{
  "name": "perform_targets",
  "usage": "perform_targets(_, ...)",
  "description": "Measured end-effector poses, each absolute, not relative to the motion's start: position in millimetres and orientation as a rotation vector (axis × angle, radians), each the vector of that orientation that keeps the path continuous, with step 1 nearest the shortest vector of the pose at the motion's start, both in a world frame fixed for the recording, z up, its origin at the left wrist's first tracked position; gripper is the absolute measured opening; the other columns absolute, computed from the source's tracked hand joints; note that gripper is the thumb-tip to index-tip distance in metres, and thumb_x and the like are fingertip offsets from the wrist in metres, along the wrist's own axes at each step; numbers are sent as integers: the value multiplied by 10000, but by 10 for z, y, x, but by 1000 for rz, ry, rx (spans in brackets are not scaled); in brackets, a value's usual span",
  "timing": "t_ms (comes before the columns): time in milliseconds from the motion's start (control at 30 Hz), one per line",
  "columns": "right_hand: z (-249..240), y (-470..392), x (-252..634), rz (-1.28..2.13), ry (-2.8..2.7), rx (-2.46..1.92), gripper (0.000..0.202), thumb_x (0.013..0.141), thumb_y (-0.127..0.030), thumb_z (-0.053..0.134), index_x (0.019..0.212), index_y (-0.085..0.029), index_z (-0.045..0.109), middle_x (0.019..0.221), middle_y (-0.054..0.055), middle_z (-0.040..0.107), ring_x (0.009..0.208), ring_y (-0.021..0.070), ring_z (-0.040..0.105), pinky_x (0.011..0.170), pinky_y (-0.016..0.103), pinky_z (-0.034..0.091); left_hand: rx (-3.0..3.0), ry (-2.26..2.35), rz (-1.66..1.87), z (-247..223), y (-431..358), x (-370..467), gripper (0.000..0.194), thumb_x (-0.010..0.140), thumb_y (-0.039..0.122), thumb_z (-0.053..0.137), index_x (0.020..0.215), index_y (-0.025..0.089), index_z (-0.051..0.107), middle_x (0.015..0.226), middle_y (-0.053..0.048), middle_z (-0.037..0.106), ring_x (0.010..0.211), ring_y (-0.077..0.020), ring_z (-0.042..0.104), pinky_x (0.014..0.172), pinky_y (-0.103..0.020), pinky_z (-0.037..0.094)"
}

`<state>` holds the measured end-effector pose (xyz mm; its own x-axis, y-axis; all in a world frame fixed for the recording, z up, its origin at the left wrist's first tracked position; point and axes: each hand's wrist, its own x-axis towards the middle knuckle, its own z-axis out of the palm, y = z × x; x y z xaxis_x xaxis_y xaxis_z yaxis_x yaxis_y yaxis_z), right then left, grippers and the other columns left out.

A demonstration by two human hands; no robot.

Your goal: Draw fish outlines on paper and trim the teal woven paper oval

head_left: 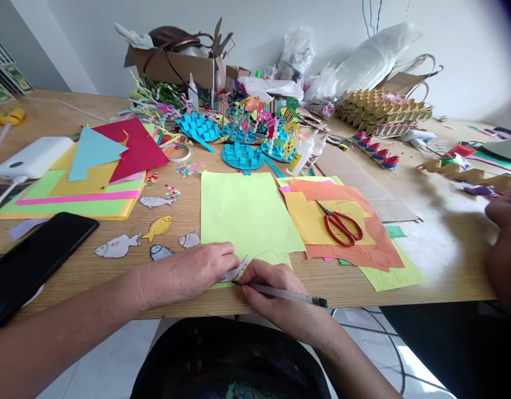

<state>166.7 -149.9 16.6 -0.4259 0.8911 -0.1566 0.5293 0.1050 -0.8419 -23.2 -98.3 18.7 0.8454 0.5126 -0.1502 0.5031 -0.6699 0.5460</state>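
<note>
1. Paper fish [240,269], whitish, lies on light-green paper [275,257] between our hands, slanting up rightward.
2. Our left hand [207,263] overlaps it; we cannot tell its grip.
3. Our right hand [275,288] pinches a clear, black-ended pen [288,294] just below.

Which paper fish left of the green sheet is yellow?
The spotted fish, tail toward lower left, just above the bluish-grey fish; the others are whitish or greyish.

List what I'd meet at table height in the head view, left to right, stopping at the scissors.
Black phone, large pale fish cutout, yellow fish cutout, left hand, right hand, red-handled scissors.
</note>
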Motion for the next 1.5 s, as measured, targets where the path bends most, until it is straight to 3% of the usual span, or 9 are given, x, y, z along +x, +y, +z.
perform_targets(567, 195, -1388, 1762, 1163, -1890, -1454, 94, 736, -105, 502, 698, -175, 552, 603, -38, 570, 543, 85, 493, 504, 179, 359, 2517, 728, 18, 93, -968, -252, 136, 921, 142, 404, 859, 170, 522, 851, -13, 502, 739, -139, 538, 639, -236, 398)
perform_targets(1000, 202, -1366, 1769, 1129, -1860, -1474, 98, 727, -105, 530, 661, -176, 541, 522, -66, 481, 498, 74, 440, 481, 169, 339, 2516, 717, -10, 73, -965, -272, 153, 937, 164, 355, 895, 175, 501, 888, -25, 505, 764, -145, 536, 657, -246, 405)
perform_targets(1367, 197, -1381, 1757, 1089, -1863, -1478, 97, 726, -106, 515, 668, -176, 549, 545, -55, 513, 506, 76, 448, 491, 172, 355, 2498, 692, 50, 40, -953, -285, 156, 929, 162, 359, 864, 190, 497, 861, -13, 510, 751, -136, 530, 651, -231, 397)
perform_targets(1500, 218, -1379, 1752, 1114, -1852, -1486, 102, 720, -103, 516, 656, -178, 542, 543, -56, 513, 513, 78, 453, 489, 171, 353, 2506, 684, 65, 51, -955, -280, 154, 929, 171, 364, 938, 201, 515, 890, -18, 524, 772, -141, 547, 656, -229, 410)
